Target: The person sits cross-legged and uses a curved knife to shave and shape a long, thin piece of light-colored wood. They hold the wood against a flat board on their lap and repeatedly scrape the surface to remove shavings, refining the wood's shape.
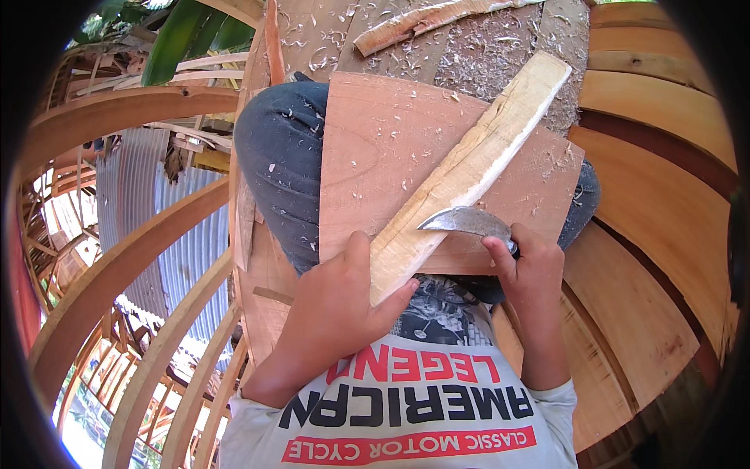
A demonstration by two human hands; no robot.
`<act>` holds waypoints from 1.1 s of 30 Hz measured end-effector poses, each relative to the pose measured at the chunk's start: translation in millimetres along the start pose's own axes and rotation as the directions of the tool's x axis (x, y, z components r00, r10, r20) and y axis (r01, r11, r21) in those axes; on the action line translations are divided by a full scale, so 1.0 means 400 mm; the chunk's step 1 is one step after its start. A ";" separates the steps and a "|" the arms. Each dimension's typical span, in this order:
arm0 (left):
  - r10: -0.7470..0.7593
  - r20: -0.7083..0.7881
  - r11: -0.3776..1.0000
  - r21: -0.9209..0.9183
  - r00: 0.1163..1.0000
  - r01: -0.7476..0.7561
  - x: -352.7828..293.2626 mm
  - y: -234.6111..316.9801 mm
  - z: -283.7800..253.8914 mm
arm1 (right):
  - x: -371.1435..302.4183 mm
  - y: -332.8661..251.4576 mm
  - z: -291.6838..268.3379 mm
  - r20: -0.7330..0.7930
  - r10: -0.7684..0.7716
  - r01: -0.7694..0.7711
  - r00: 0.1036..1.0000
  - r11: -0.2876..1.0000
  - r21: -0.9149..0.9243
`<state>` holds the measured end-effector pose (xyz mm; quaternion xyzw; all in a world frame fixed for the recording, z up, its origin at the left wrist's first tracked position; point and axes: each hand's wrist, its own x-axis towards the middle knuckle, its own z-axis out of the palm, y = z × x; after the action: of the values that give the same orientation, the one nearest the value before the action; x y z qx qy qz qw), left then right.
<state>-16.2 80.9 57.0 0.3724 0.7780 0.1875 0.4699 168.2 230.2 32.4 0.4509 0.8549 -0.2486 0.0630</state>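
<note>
A long pale strip of wood (469, 164) slants across my lap, its far end up to the right. My left hand (348, 289) is wrapped round its near end. In my right hand (527, 262) is a knife with a short, curved steel blade (462, 221); its dark handle is mostly hidden by my fingers. The blade's tip lies over the strip's right edge, near my left hand; whether it bites into the wood I cannot tell. Beneath the strip, a reddish wooden board (391, 141) rests across my legs, dotted with small shavings.
Curly wood shavings (500, 70) cover the planks beyond the board. Another rough wooden strip (430, 23) lies there. Curved wooden ribs (148, 242) rise on the left, with corrugated metal sheets (187, 250) beyond. Curved planks (633, 187) form a wall at the right.
</note>
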 end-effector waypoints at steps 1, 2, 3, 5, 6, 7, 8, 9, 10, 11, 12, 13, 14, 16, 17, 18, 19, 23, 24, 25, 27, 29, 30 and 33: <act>-0.008 0.005 1.000 -0.012 1.000 0.008 0.001 0.002 -0.001 | 0.003 0.002 0.000 -0.012 -0.007 0.006 1.000 1.000 -0.025; -0.013 0.011 1.000 -0.023 1.000 0.013 0.003 0.008 -0.003 | 0.006 0.006 -0.001 -0.026 -0.013 0.011 1.000 0.999 -0.049; -0.018 0.017 0.999 -0.033 1.000 0.019 0.004 0.013 -0.005 | 0.009 0.010 0.001 -0.059 -0.023 0.020 0.998 0.998 -0.058; -0.021 0.019 1.000 0.002 1.000 0.021 0.003 0.018 -0.007 | 0.015 0.021 0.003 -0.130 -0.040 0.030 0.991 0.996 -0.079; -0.022 0.017 1.000 0.014 1.000 0.021 0.002 0.017 -0.006 | 0.030 0.039 0.001 -0.175 0.048 -0.058 0.983 0.997 -0.055; -0.033 0.040 0.999 -0.004 0.999 0.033 -0.002 0.014 -0.007 | 0.051 0.064 -0.005 -0.217 0.136 -0.145 0.967 0.989 -0.028; -0.044 0.062 0.999 -0.019 0.997 0.045 -0.006 0.010 -0.010 | 0.063 0.078 -0.010 -0.256 0.223 -0.229 0.941 0.973 0.006; -0.056 0.083 0.998 -0.035 0.995 0.059 -0.008 0.009 -0.011 | 0.065 0.074 -0.024 -0.242 0.238 -0.237 0.941 0.971 0.034; -0.078 0.088 0.996 -0.038 0.993 0.082 -0.008 0.013 -0.011 | 0.070 0.065 -0.047 -0.226 0.251 -0.244 0.941 0.968 0.061; -0.100 0.102 0.994 -0.034 0.990 0.104 -0.009 0.019 -0.012 | 0.064 0.060 -0.054 -0.208 0.275 -0.261 0.938 0.961 0.094; -0.123 0.116 0.991 -0.030 0.986 0.128 -0.010 0.020 -0.011 | 0.051 0.049 -0.047 -0.149 0.184 -0.174 0.972 0.982 0.075; -0.105 0.124 0.993 -0.049 0.987 0.111 -0.011 0.016 -0.008 | 0.033 0.024 -0.036 -0.087 0.089 -0.083 0.992 0.995 0.062; -0.080 0.129 0.993 -0.072 0.988 0.090 -0.011 0.008 -0.006 | 0.017 0.001 -0.027 -0.030 -0.010 0.012 1.000 0.999 0.050; -0.036 0.158 0.987 -0.150 0.987 0.060 -0.005 0.001 -0.002 | -0.017 -0.023 -0.002 -0.002 -0.076 0.075 0.997 0.990 0.117; -0.026 0.166 0.976 -0.209 0.986 0.061 -0.008 -0.010 0.004 | -0.025 -0.028 0.009 0.015 -0.122 0.119 0.992 0.981 0.154; -0.015 0.174 0.962 -0.267 0.985 0.062 -0.011 -0.017 0.009 | -0.025 -0.023 0.010 0.004 -0.110 0.108 0.994 0.985 0.135; -0.017 0.190 0.945 -0.317 0.982 0.078 -0.012 -0.016 0.014 | -0.022 -0.015 0.009 -0.008 -0.096 0.097 0.995 0.989 0.115; -0.010 0.225 0.892 -0.438 0.974 0.110 -0.013 -0.019 0.020 | -0.002 -0.005 0.004 -0.062 -0.094 0.096 0.994 0.995 0.039; -0.001 0.227 0.886 -0.451 0.974 0.106 -0.011 -0.021 0.022 | 0.001 -0.003 0.003 -0.067 -0.093 0.095 0.993 0.995 0.033; -0.011 0.246 0.884 -0.450 0.969 0.125 -0.011 -0.023 0.021 | 0.005 -0.002 0.003 -0.073 -0.092 0.094 0.993 0.995 0.027; -0.031 0.280 0.874 -0.457 0.959 0.162 -0.012 -0.025 0.022 | 0.009 0.003 0.002 -0.086 -0.106 0.108 0.991 0.994 0.011; -0.009 0.260 0.862 -0.487 0.966 0.139 -0.012 -0.024 0.026 | 0.012 0.008 0.006 -0.103 -0.132 0.133 0.986 0.991 -0.001; 0.001 0.248 0.856 -0.501 0.969 0.128 -0.013 -0.024 0.027 | 0.014 0.009 0.007 -0.112 -0.133 0.133 0.985 0.991 -0.009; 0.004 0.265 0.855 -0.501 0.964 0.134 -0.013 -0.025 0.023 | 0.023 0.015 0.001 -0.131 -0.113 0.109 0.985 0.993 -0.032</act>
<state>-10.7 69.9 48.9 0.2277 0.6443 0.3227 0.6549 167.6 239.6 26.5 0.4172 0.8841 -0.2106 -0.0024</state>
